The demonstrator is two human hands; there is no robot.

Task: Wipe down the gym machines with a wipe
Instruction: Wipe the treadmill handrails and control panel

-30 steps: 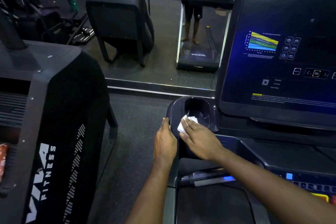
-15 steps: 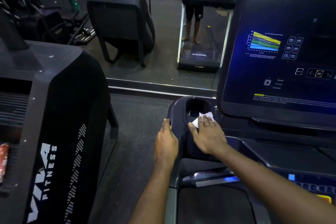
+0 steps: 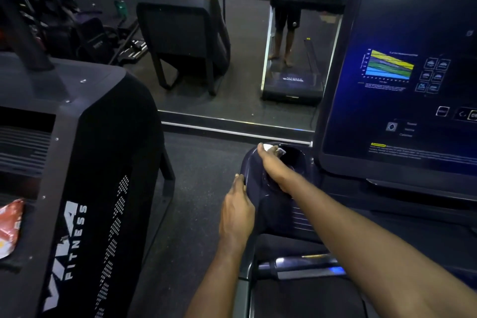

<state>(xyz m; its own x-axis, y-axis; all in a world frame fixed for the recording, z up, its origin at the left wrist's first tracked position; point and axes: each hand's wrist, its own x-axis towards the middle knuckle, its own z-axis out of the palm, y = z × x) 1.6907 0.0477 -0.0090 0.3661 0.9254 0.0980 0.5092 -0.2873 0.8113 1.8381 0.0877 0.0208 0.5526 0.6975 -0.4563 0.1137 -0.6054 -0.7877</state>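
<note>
At 9 o'clock stands the neighbouring machine [image 3: 77,162], a red packet [image 3: 10,227] on its top; neither is part of this step. The left hand [image 3: 238,214] lies against the outer flank of the holder [image 3: 251,165], at about the holder's 7 o'clock; its fingers are fairly straight and grip nothing, so it looks to be bracing only. It is best used there as a steady; set down on wiped plastic it would only smear it. The right hand [image 3: 273,164] reaches across the holder, fingers bent over the wipe [image 3: 269,147] and pressing it on the far rim at the holder's 11 o'clock; a white corner shows past the fingertips, and the rest is hidden under them. The step in hand seems to be the holder's rim and bowl; to do it well, I would run the wipe clockwise round the whole rim in one pass, then down the wall to the bottom — the dark well at 1 o'clock is where grime would gather. Press lightly, since the wipe is bunched small and could slip into the bowl; refold it to a clean face before moving on. At 3 o'clock the lit screen [image 3: 400,85] stands just beside the holder; it is probably next — and calls for a gentler touch, so that no key is pressed.
</note>
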